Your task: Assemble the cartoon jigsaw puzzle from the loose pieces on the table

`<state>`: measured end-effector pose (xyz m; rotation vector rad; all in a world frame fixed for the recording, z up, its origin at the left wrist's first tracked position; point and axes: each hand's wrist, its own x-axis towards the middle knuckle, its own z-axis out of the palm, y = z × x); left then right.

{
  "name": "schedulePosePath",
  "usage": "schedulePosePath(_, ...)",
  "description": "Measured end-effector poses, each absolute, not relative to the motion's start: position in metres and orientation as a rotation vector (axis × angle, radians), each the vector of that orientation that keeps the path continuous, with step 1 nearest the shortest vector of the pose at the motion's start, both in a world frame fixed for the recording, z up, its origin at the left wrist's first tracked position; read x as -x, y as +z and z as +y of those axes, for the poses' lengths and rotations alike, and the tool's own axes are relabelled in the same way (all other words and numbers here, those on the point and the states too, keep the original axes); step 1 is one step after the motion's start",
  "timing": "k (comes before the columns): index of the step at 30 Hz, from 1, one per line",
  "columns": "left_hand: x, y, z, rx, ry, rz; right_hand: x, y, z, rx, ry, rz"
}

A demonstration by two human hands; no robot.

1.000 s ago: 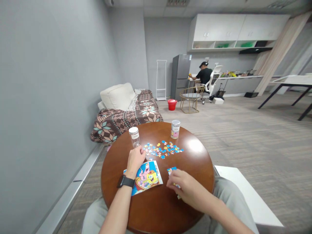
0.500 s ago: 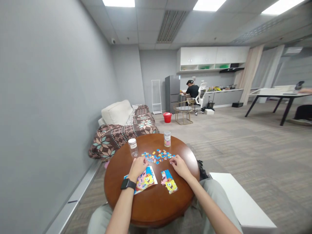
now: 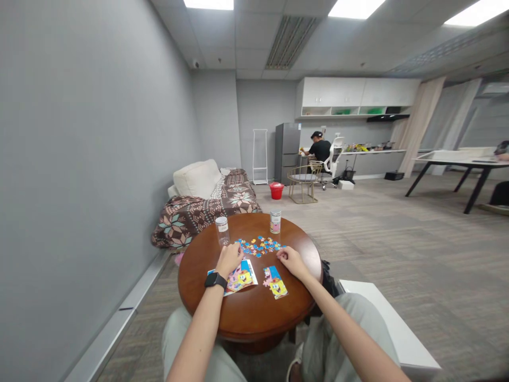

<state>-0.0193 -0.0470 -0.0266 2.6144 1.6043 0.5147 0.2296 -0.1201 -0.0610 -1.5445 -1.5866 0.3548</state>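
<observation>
Joined puzzle section lying just below the right hand, lower centre of frame

Left to right. A clear jar with a pale lid is standing upright on the far left part of the round brown table. Below it, the left hand is resting with fingers curled, the wrist wearing a black watch; whether the fingers are gripping anything, cannot tell. Hand and wrist are covering the left part of a printed picture sheet, which is showing blue, pink and yellow.

Loose puzzle pieces are lying scattered at the centre of the frame, up and to the right of the left hand, reaching across to the right fingertips. They are mostly looking blue, with some yellow and pink. A labelled can is standing upright behind them.

Key relation: the joined section is lying below and slightly left of the right hand, apart from it, with the loose pieces above. Its long axis is slanting from upper left to lower right. The right hand is clearly the nearer one.

Appearance: blue at the top, a pink figure at the left, a yellow cartoon face at the lower end; the right side is running straight, the left side is showing knobs.

The right hand is holding its fingers bent inward at the right edge of the loose pieces; the grip is too small to read, so cannot tell whether a piece is between them.
</observation>
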Motion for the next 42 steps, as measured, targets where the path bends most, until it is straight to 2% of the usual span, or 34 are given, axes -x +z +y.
schedulePosePath(10, 0.014, -0.03, -0.051, -2.629, 0.42, 1.54, -0.234, -0.069, -0.118, 1.425, 0.435, -1.681)
schedulePosePath(20, 0.017, -0.031, -0.05, -2.592, 0.438, 1.487, -0.242, -0.057, -0.062, 1.298, 0.723, -1.944)
schedulePosePath(25, 0.016, -0.032, -0.049, -2.581, 0.454, 1.444, -0.235, -0.044, -0.021, 1.182, 1.003, -1.989)
schedulePosePath(31, 0.012, -0.025, -0.054, -2.63, 0.435, 1.503, -0.225, -0.051, 0.004, 1.212, 0.601, -1.679)
schedulePosePath(35, 0.009, -0.003, -0.061, -2.726, 0.431, 1.622, -0.224, -0.067, 0.0, 1.195, 0.462, -1.68)
schedulePosePath(42, -0.008, 0.06, -0.061, -2.645, -0.258, 1.75, -0.223, -0.064, -0.011, 1.334, 0.396, -1.581)
